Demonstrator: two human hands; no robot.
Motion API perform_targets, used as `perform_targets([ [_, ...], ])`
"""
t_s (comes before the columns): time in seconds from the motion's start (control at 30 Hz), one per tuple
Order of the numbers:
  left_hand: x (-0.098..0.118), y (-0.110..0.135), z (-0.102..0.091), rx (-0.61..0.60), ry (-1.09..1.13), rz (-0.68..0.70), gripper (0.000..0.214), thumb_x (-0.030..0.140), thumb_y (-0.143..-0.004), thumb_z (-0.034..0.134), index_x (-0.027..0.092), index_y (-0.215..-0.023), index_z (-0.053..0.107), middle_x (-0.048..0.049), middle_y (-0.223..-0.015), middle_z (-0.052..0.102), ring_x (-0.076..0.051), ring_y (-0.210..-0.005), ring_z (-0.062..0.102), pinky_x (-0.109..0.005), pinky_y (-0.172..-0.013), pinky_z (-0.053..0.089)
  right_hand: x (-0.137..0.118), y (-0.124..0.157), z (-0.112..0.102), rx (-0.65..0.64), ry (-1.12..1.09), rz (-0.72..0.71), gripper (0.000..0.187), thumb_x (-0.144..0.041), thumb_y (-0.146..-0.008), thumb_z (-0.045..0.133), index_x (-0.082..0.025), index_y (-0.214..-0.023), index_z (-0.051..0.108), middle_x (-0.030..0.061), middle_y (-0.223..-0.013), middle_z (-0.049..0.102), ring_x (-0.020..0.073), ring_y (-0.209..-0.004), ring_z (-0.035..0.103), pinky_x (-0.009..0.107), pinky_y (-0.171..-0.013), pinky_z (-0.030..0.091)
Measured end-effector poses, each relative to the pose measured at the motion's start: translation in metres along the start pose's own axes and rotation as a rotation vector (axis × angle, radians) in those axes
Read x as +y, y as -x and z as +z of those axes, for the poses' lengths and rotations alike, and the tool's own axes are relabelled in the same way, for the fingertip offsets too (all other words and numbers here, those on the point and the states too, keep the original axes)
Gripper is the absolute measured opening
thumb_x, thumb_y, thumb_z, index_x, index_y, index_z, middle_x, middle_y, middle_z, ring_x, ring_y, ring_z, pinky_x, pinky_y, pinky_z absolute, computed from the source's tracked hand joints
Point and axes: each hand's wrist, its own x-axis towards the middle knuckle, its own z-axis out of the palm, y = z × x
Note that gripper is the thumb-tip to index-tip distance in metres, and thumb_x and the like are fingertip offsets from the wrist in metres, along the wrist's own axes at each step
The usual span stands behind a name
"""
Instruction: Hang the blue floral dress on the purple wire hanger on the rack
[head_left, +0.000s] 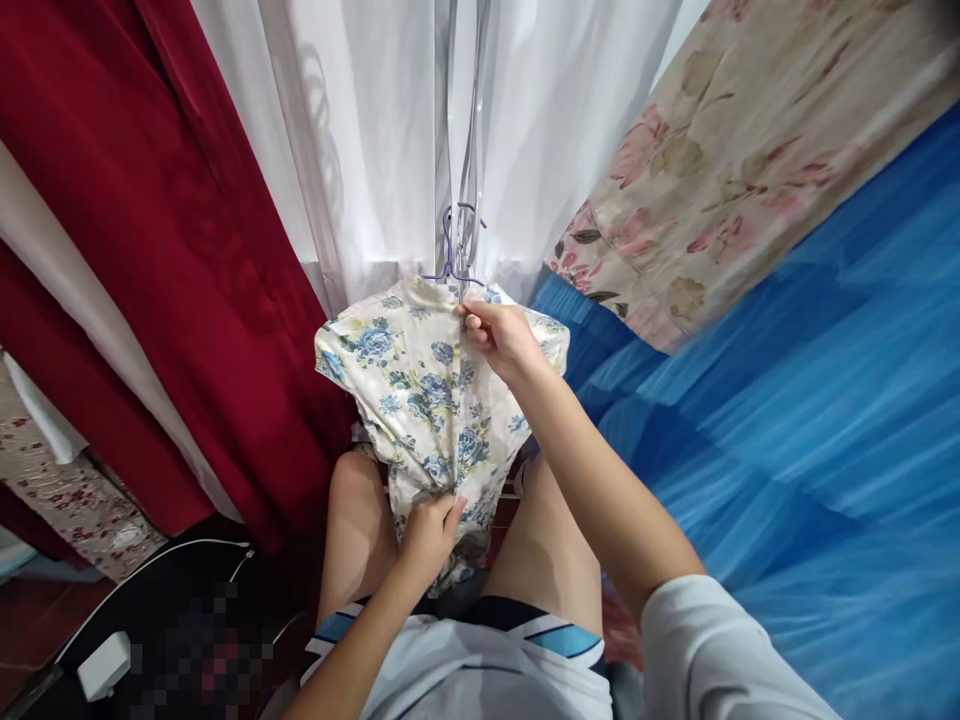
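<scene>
A white short-sleeved shirt (409,375) with blue flowers and green leaves hangs in front of me on a purple hanger (448,262). My right hand (499,335) is closed near the collar, its thumb and finger pinching the top of the shirt's centre line. Lower down, my left hand (431,535) grips the cloth near the shirt's bottom, thumb along the same line. Between the two hands the front is drawn fairly straight. Below the left hand the hem bunches up between my knees.
White curtains (375,130) hang behind the shirt, with thin grey straps (466,120) near the hanger. A red curtain (202,250) is at left; floral cloth (720,170) and blue fabric (787,450) are at right. A white charger (105,665) and cable lie at lower left.
</scene>
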Motion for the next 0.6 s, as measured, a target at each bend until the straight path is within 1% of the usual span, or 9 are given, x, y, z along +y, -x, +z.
perform_targets([
  [0.13,-0.021,-0.007,-0.023,-0.066,-0.031,0.052,0.038,0.038,-0.097,0.041,0.019,-0.075,0.065,-0.0095,-0.077,0.068,-0.022,-0.074,0.063,-0.032,-0.069,0.043,0.008,0.008,0.008,0.068,0.006,-0.087,0.023,-0.035,-0.076,0.072,-0.014,-0.072,0.062,-0.0053,-0.053,0.045,0.0042,-0.042,0.031,0.02,-0.039,0.019],
  [0.2,-0.016,-0.018,-0.045,-0.039,-0.015,0.108,0.028,0.035,-0.095,0.048,0.019,-0.084,0.068,-0.0099,-0.09,0.069,-0.023,-0.085,0.064,-0.033,-0.077,0.047,0.016,0.015,0.007,0.059,0.024,-0.105,0.024,-0.037,-0.077,0.072,-0.015,-0.073,0.063,-0.0051,-0.051,0.047,0.0051,-0.042,0.032,0.02,-0.039,0.021],
  [0.27,0.006,-0.038,-0.075,0.078,0.033,0.168,0.024,0.032,-0.093,0.053,0.019,-0.108,0.067,-0.0099,-0.106,0.069,-0.023,-0.097,0.063,-0.034,-0.087,0.047,0.022,0.02,0.006,0.055,0.051,-0.119,0.026,-0.039,-0.077,0.072,-0.016,-0.073,0.063,-0.0049,-0.05,0.048,0.006,-0.042,0.034,0.02,-0.04,0.022],
  [0.33,0.04,-0.065,-0.11,0.209,0.095,0.246,0.036,0.03,-0.095,0.05,0.021,-0.13,0.056,-0.0073,-0.104,0.068,-0.02,-0.096,0.064,-0.032,-0.09,0.047,0.026,0.024,0.005,0.06,0.093,-0.136,0.027,-0.042,-0.078,0.071,-0.017,-0.073,0.062,-0.0047,-0.049,0.048,0.0066,-0.042,0.036,0.021,-0.041,0.024],
  [0.4,0.077,-0.094,-0.144,0.363,0.102,0.357,0.045,0.029,-0.097,0.048,0.023,-0.141,0.046,-0.0056,-0.101,0.067,-0.017,-0.091,0.063,-0.031,-0.09,0.048,0.028,0.028,0.007,0.059,0.139,-0.157,0.029,-0.044,-0.079,0.069,-0.018,-0.071,0.059,-0.0047,-0.048,0.049,0.007,-0.041,0.036,0.021,-0.041,0.024],
  [0.43,0.092,-0.109,-0.158,0.398,0.08,0.42,0.043,0.029,-0.097,0.047,0.023,-0.14,0.047,-0.0053,-0.102,0.067,-0.017,-0.091,0.063,-0.03,-0.089,0.048,0.028,0.03,0.008,0.048,0.16,-0.168,0.029,-0.045,-0.08,0.067,-0.019,-0.07,0.058,-0.0048,-0.048,0.049,0.0072,-0.041,0.036,0.022,-0.041,0.025],
  [0.5,0.116,-0.134,-0.177,0.399,-0.005,0.527,0.031,0.027,-0.097,0.049,0.021,-0.125,0.059,-0.0052,-0.103,0.067,-0.017,-0.091,0.062,-0.03,-0.086,0.047,0.027,0.033,0.01,0.019,0.198,-0.192,0.03,-0.046,-0.081,0.065,-0.019,-0.07,0.057,-0.0048,-0.048,0.049,0.008,-0.041,0.036,0.023,-0.042,0.026],
  [0.53,0.123,-0.144,-0.182,0.376,-0.053,0.565,0.025,0.027,-0.096,0.049,0.02,-0.115,0.064,-0.0048,-0.1,0.068,-0.017,-0.089,0.062,-0.029,-0.083,0.047,0.027,0.033,0.01,0.007,0.219,-0.205,0.03,-0.046,-0.082,0.065,-0.019,-0.071,0.057,-0.0046,-0.048,0.049,0.0084,-0.041,0.037,0.023,-0.043,0.026],
  [0.6,0.132,-0.156,-0.184,0.337,-0.14,0.617,0.019,0.026,-0.096,0.051,0.017,-0.097,0.067,-0.0044,-0.093,0.068,-0.017,-0.085,0.061,-0.028,-0.079,0.046,0.032,0.031,0.008,0.01,0.259,-0.238,0.03,-0.046,-0.083,0.063,-0.02,-0.071,0.054,-0.0047,-0.048,0.049,0.009,-0.042,0.038,0.023,-0.044,0.026],
])
